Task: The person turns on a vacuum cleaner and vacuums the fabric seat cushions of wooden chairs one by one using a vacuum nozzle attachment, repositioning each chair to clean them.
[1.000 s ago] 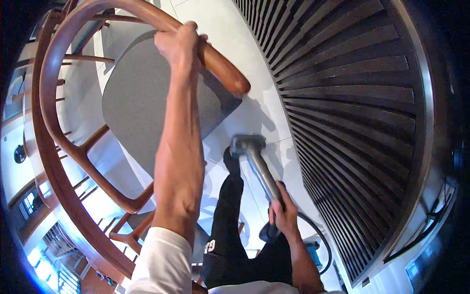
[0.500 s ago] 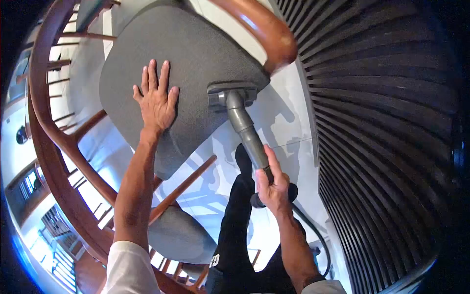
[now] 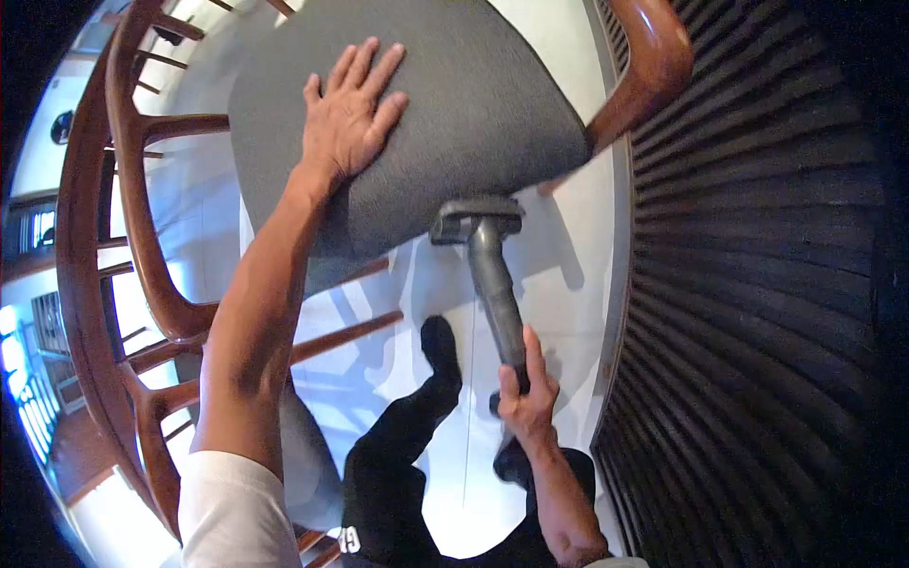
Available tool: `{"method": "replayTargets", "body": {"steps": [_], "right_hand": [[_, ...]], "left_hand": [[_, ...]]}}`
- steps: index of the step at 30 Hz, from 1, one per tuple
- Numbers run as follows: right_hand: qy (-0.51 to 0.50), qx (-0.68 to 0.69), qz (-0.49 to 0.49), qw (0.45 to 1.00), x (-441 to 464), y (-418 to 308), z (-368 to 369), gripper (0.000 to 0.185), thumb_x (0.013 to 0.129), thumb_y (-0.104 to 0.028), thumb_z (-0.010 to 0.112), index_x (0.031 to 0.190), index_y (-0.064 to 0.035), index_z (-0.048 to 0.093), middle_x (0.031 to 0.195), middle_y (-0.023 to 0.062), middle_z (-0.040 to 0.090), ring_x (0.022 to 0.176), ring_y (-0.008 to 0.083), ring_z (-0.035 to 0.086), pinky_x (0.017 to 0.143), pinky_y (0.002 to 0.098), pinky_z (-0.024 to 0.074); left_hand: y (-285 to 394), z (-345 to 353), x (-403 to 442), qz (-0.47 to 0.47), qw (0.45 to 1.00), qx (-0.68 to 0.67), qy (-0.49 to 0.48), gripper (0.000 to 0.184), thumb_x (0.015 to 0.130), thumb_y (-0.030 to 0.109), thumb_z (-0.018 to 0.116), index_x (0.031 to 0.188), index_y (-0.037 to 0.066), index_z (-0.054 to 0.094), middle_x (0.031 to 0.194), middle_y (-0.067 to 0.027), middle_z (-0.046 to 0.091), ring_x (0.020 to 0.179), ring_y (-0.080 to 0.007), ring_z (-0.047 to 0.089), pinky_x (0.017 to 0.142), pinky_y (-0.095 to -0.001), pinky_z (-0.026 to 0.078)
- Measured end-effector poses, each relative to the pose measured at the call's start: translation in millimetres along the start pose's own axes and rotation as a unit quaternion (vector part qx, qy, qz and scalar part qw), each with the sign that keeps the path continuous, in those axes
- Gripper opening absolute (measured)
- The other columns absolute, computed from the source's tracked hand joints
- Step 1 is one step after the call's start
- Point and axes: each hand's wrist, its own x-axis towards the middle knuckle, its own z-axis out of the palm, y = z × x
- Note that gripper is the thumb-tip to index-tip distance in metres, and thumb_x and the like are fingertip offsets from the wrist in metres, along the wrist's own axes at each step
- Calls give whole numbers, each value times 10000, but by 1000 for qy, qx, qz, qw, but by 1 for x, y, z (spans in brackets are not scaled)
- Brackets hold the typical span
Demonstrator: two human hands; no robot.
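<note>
My left hand (image 3: 350,123) lies flat with fingers spread on the grey seat cushion (image 3: 464,104) of a wooden chair. Wrapped round the handle of a grey vacuum tube (image 3: 497,284) is my right hand (image 3: 528,393). The tube's wide nozzle head (image 3: 478,220) is at the near edge of the seat, below and to the right of my left hand. Whether the nozzle touches the fabric is hard to tell.
The chair's curved wooden arm (image 3: 658,57) rises at the upper right. A dark slatted panel (image 3: 748,312) fills the right side. At the left are a long curved wooden edge (image 3: 80,284) and more chair frames. My legs (image 3: 388,473) are below, over the pale floor (image 3: 454,379).
My left hand went from the chair's arm to the cushion, then farther up. The nozzle rose from over the floor onto the seat, then came back to its near edge. The view shifted.
</note>
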Motion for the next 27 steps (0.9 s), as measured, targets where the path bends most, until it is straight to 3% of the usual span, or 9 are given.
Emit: {"method": "replayTargets", "body": {"steps": [2,3,4,6,10,16,18,20,27], "right_hand": [[18,22,-63,998,17,-7,3,620,942,-124,681,1480,51,425,1315,292,625,1047,406,716,825,384,604],[19,18,-68,997,15,-6,4,620,942,-124,681,1480,51,425,1315,292,625,1047,406,716,825,384,604],[25,8,-77,997,21,-2,6,617,939,-115,685,1471,65,430,1319,298,620,1059,396,715,830,377,603],[23,1,-115,993,43,-1,4,615,935,-107,690,1463,79,435,1324,303,616,1071,385,713,835,371,601],[32,14,-147,989,38,28,13,612,933,-66,681,1474,74,432,1334,305,610,1094,368,708,840,368,598],[24,2,-251,968,43,26,3,609,915,-32,686,1469,61,449,1266,277,660,951,367,743,785,387,605],[-5,12,-233,972,44,16,6,596,917,-39,686,1457,70,457,1267,283,657,971,371,740,775,385,607],[35,1,-293,955,38,34,20,591,938,-40,647,1487,40,442,1200,278,686,890,260,749,723,343,585],[19,7,-274,962,34,23,15,590,939,-45,649,1484,44,442,1205,281,683,890,308,750,766,340,587]], "left_hand": [[2,3,-5,-16,999,23,-28,588,1032,501,383,1592,333,316,1665,-55,294,1525,-290,275,1166,-645,201],[0,10,-4,-26,999,18,-7,615,1019,576,372,1575,314,358,1641,-67,336,1506,-321,308,1112,-716,251],[2,12,-1,-30,999,21,7,615,1019,576,372,1575,314,358,1641,-67,336,1506,-321,308,1112,-716,251],[-1,9,8,-149,986,55,-47,652,1007,618,352,1575,299,361,1646,-68,328,1504,-357,303,1098,-737,252],[6,-1,8,-240,968,22,-75,678,1002,643,332,1582,293,356,1656,-85,303,1517,-379,272,1113,-750,221],[1,-30,-33,-223,970,-6,-94,651,1003,652,320,1579,350,345,1674,-77,264,1533,-356,245,1152,-717,187],[10,-36,-53,-229,967,-17,-107,641,1007,647,311,1583,367,328,1683,-67,244,1541,-337,233,1163,-708,174],[19,-37,-58,-231,967,-16,-102,631,1015,633,304,1585,364,324,1683,-69,242,1542,-343,227,1167,-710,166],[10,-31,-58,-227,966,-32,-123,611,1026,605,301,1589,369,312,1690,-70,221,1543,-376,199,1150,-744,149]]}}
